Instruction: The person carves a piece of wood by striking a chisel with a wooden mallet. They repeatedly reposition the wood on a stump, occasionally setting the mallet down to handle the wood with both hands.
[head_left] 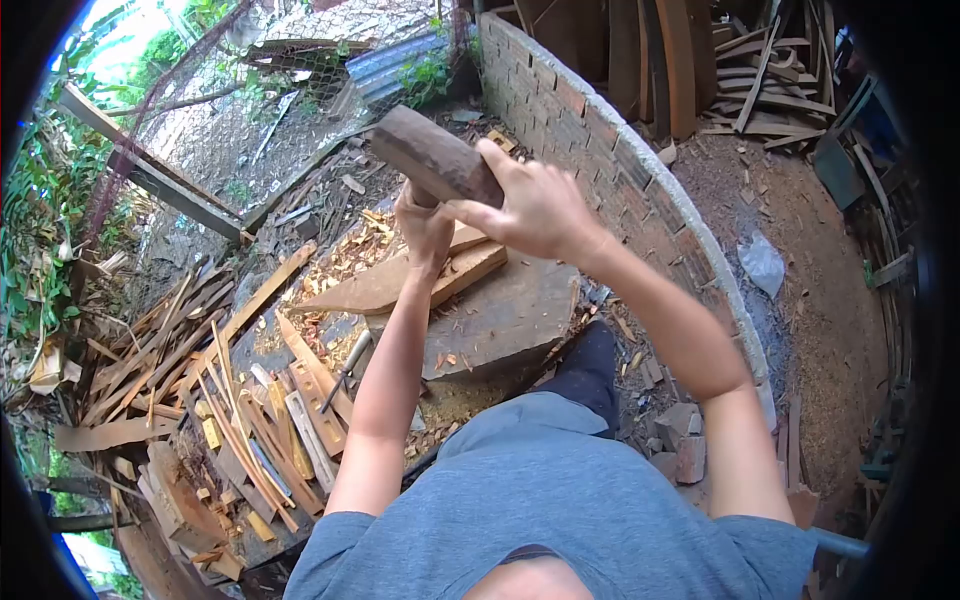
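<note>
A dark brown wooden block (425,150) is raised in front of me, tilted down to the right. My right hand (535,205) grips its right end, thumb below and fingers over the top. Beneath the block, my left hand (425,230) is closed against its underside, its fingers partly hidden. Below my hands, a light, pointed piece of wood (370,285) and a thicker piece beside it (475,272) lie on a broad wooden work block (510,315).
Wood strips and tools (285,430) lie at the lower left, with wood shavings (345,250) around them. A curved brick wall (640,185) runs along the right. Broken bricks (685,445) sit near my right side. Wire mesh (220,110) stands at the upper left.
</note>
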